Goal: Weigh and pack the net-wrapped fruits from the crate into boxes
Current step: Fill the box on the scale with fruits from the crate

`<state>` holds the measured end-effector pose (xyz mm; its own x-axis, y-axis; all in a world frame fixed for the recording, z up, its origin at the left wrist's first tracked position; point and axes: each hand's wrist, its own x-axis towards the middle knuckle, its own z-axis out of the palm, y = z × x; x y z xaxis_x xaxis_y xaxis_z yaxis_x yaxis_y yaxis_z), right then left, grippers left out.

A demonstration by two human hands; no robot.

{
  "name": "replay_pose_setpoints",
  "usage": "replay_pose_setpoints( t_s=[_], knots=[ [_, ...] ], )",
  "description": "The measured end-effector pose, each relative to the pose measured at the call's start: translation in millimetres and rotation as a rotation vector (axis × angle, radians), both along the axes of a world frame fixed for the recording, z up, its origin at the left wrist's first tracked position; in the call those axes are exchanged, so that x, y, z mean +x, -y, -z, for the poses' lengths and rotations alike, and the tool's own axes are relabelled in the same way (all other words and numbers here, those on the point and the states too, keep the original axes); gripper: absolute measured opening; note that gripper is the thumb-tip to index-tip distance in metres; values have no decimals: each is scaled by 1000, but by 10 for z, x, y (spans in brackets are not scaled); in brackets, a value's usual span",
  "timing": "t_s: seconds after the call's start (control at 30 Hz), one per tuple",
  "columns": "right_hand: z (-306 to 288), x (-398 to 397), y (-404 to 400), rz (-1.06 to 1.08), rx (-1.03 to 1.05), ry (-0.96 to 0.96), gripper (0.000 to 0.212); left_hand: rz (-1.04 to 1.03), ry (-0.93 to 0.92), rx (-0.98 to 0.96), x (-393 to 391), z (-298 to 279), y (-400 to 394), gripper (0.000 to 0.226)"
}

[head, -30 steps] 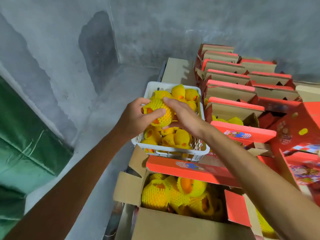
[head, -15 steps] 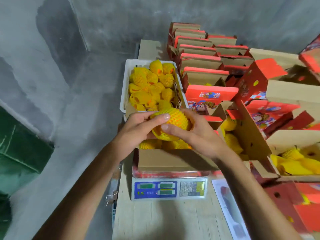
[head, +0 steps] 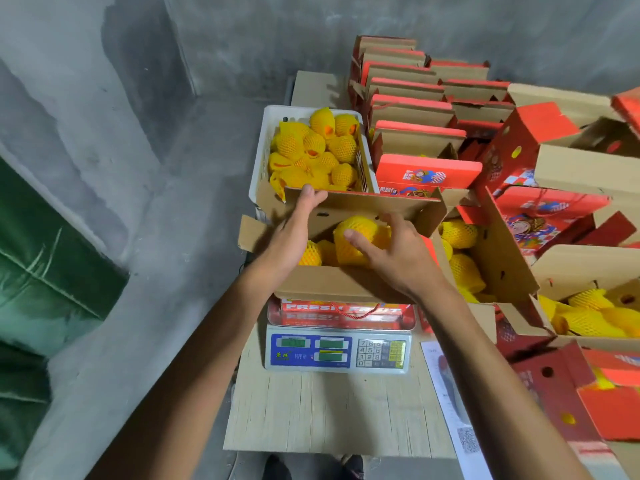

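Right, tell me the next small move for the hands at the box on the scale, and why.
Probably let go: the right hand has the yellow net-wrapped fruit low inside the open cardboard box on the white electronic scale, among other fruits, while the left hand holds back the far flap. Both hands touching the box would likely skew the reading.

Both hands lifted one fruit (head: 356, 237) out of the far white crate (head: 263, 147) and brought it near, down into the open box (head: 332, 282) on the scale (head: 337, 351). The left hand (head: 294, 233) let go and touched the box's far flap. The right hand (head: 398, 251) stayed on the fruit.
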<state>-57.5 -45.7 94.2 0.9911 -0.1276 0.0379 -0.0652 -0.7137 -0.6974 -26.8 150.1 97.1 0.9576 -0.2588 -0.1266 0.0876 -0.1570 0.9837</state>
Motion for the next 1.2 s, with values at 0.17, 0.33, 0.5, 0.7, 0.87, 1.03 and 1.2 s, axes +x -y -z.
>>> replay_pose_setpoints(
  t_s=[0.17,0.33,0.5,0.7,0.87,1.03,1.2],
  knots=[
    [-75,-1,121,17,-129,66,59,-25,-2,10,-53,41,-5,68],
    [-89,-2,244,2,-79,19,50,10,27,0,-125,11,21,61],
    [-43,-3,252,-7,-90,16,49,15,46,106,-136,48,10,67],
    [-24,-27,250,-15,-113,22,53,52,67,161,-126,33,7,65],
    [-24,-45,220,-52,-82,12,65,51,106,182,-124,38,17,47],
    [16,-30,153,-89,-60,-21,72,80,82,203,-136,50,16,53],
    [29,120,13,-91,-40,-233,87,114,28,387,-119,-86,161,61]
  ],
)
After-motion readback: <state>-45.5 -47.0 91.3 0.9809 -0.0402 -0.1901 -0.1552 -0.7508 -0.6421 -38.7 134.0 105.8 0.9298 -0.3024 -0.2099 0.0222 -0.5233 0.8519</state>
